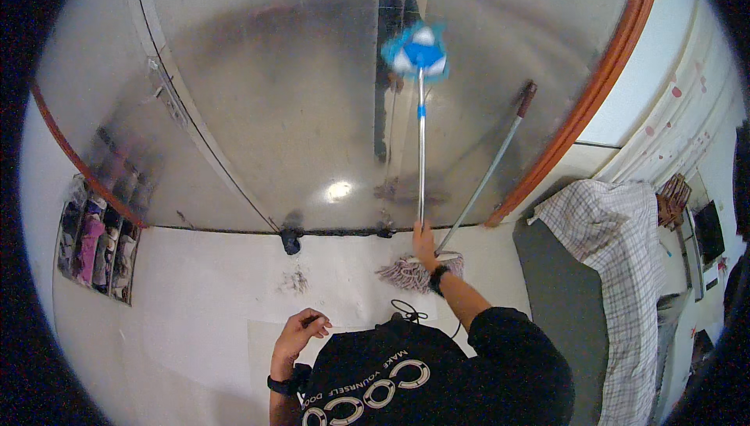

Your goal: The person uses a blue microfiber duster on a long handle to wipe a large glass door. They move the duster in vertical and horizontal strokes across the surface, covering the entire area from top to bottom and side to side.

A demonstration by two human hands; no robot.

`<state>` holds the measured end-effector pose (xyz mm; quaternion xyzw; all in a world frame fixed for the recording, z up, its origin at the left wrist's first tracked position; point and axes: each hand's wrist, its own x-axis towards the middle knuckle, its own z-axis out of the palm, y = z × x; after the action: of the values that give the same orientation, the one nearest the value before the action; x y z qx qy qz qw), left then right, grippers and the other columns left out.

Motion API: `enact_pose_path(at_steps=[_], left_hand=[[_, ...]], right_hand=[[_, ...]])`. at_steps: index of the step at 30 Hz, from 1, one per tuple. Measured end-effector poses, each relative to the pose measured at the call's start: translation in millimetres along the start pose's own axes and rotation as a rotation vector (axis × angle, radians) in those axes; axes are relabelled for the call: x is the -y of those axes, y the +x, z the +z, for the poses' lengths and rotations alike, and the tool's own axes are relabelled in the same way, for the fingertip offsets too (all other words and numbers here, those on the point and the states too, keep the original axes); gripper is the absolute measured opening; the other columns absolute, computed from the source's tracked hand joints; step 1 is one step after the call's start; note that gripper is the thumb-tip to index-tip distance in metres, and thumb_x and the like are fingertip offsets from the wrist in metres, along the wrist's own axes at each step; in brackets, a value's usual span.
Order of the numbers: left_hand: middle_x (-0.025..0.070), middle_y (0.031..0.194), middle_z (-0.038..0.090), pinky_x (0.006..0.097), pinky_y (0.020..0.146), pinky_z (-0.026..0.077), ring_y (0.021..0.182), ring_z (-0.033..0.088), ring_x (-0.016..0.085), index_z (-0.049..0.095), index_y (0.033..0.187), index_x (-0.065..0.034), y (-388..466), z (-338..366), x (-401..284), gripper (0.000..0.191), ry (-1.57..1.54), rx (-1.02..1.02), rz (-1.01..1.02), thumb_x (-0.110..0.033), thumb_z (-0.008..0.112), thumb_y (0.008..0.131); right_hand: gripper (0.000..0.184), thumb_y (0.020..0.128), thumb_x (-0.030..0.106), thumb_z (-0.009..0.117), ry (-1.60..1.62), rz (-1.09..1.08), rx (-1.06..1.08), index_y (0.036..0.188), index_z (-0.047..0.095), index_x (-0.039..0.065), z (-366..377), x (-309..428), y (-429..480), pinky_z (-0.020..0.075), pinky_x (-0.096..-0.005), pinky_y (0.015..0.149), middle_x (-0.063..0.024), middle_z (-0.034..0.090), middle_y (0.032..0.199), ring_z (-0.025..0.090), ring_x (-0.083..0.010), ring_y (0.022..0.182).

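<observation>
My right hand (426,244) grips the lower end of a metal pole with a blue collar. At the pole's far end, a cleaning mop head (420,54) with a blue plate and blue-and-white pads is raised before the large glossy door panel (304,92); whether it touches the panel cannot be told. My left hand (302,329) holds nothing visible, its fingers loosely curled near my shirt. Behind my right hand, a string mop (410,273) rests on the pale floor, its grey handle (492,156) leaning towards the panel.
A shoe rack (96,244) stands at the left by the reddish-brown frame (609,86). A black stopper-like object (291,241) lies at the panel's foot, near dark smudges on the floor. At right are a grey surface (562,303), a checked cloth (627,250) and a patterned curtain (674,97).
</observation>
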<state>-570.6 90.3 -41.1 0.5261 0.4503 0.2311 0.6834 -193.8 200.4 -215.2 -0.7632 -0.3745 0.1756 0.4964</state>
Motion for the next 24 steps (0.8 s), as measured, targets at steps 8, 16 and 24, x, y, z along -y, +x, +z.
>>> enact_pose_path(at_steps=[8, 16, 24], left_hand=[[0.0088, 0.086, 0.065, 0.0272, 0.067, 0.049, 0.073, 0.06, 0.014, 0.059, 0.094, -0.0003, -3.4, -6.3, 1.5, 0.021, 0.017, -0.042, -0.051, -0.02, 0.057, 0.089], [0.0075, 0.087, 0.065, 0.0272, 0.068, 0.049, 0.075, 0.061, 0.014, 0.06, 0.095, -0.0019, 18.3, 4.1, -8.2, 0.02, 0.078, 0.023, -0.004, -0.021, 0.057, 0.089], [0.0064, 0.086, 0.065, 0.0266, 0.067, 0.049, 0.076, 0.061, 0.014, 0.059, 0.094, -0.0023, 19.7, 13.7, 1.9, 0.019, 0.062, 0.056, -0.01, -0.021, 0.056, 0.09]], right_hand=[[0.052, 0.091, 0.036, 0.046, -0.423, -0.081, 0.193, 0.119, 0.046, -0.007, -20.8, -151.7, -117.8, 0.0447, -0.049, 0.062, -0.0265, 0.059, 0.083, 0.058, -0.0401, 0.074], [0.045, 0.093, 0.036, 0.044, -0.183, -0.052, 0.17, 0.106, 0.052, -0.006, -47.6, -61.0, -92.5, 0.0418, -0.0492, 0.061, -0.023, 0.058, 0.071, 0.055, -0.0416, 0.066], [0.039, 0.094, 0.034, 0.044, 0.102, -0.048, 0.183, 0.103, 0.05, -0.004, -35.5, 72.2, 8.2, 0.0423, -0.0417, 0.071, -0.0265, 0.055, 0.095, 0.054, -0.0363, 0.085]])
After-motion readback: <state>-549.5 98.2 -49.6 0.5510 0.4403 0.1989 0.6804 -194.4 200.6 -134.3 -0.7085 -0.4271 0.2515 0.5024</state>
